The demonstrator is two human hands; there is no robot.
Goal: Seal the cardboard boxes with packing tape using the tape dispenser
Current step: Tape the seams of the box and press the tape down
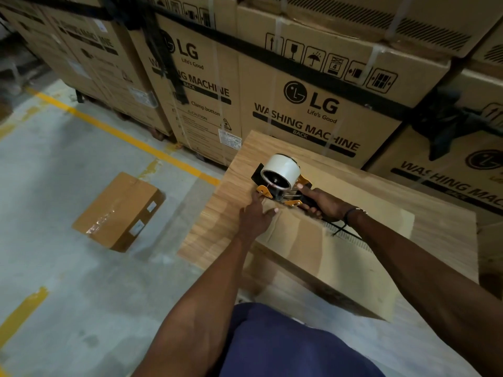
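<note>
matt brown cardboard on the box [313,248] under the hands, its top showing paler, slightly shiny bands. the table [226,213] beneath has a wood-grain look, light, smooth and matt. tape dispenser [280,183]: glossy white tape roll, shiny metal at the hub, yellow and black plastic-looking parts. on the floor [68,186], rough, mottled grey concrete with worn yellow paint lines. the small box [119,210] there is matt cardboard with crinkled glossy tape and white paper labels. big printed cartons [313,110] behind, dull cardboard.
</note>
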